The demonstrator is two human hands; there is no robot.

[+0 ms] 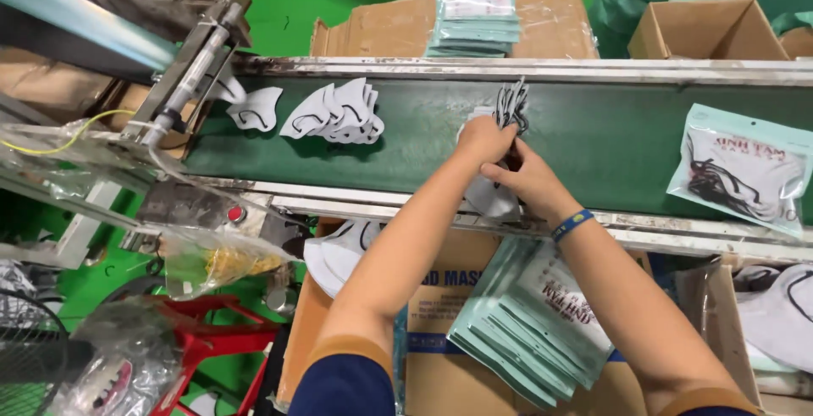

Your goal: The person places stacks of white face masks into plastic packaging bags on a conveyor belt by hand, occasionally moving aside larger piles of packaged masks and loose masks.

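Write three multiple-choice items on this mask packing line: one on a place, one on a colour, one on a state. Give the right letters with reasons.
1. Where does the filled pouch lie?
A. On the belt, right of the hands
B. In a cardboard box
C. On the red stool

2. What colour is the conveyor belt?
A. Red
B. Dark green
C. White

3. What are the left hand and right hand doing?
A. Resting empty on the belt
B. Holding a stack of masks by the black ear loops
C. Holding the pouch

Answers: 1 A, it lies flat on the belt at the right; 2 B, the bare surface is dark green; 3 B, both hands close on the stack, loops sticking up.
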